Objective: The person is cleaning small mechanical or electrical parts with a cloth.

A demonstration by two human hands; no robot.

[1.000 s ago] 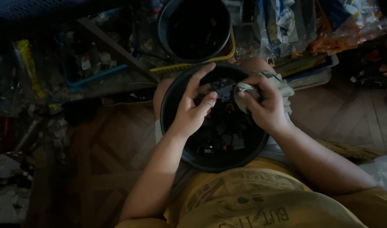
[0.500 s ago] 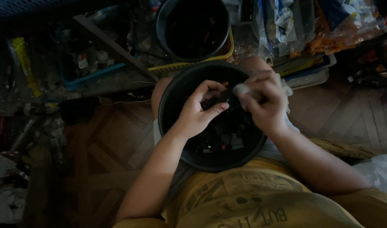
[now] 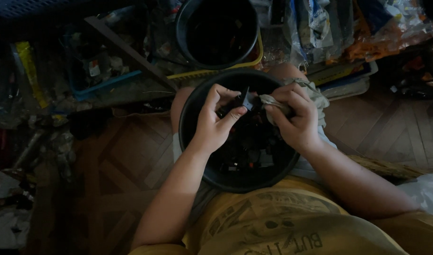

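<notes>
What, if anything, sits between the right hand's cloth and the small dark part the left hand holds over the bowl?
Nothing visible. The left hand pinches the small dark part above the black bowl, and the right hand presses the pale cloth right up against it. Whether they actually touch is too dark to tell.

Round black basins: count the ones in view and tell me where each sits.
2. One round black plastic basin rests on the person's lap, with small dark parts inside and both hands over it. The second round black basin stands on the floor just beyond the knees. The surrounding clutter may hide others.
</notes>
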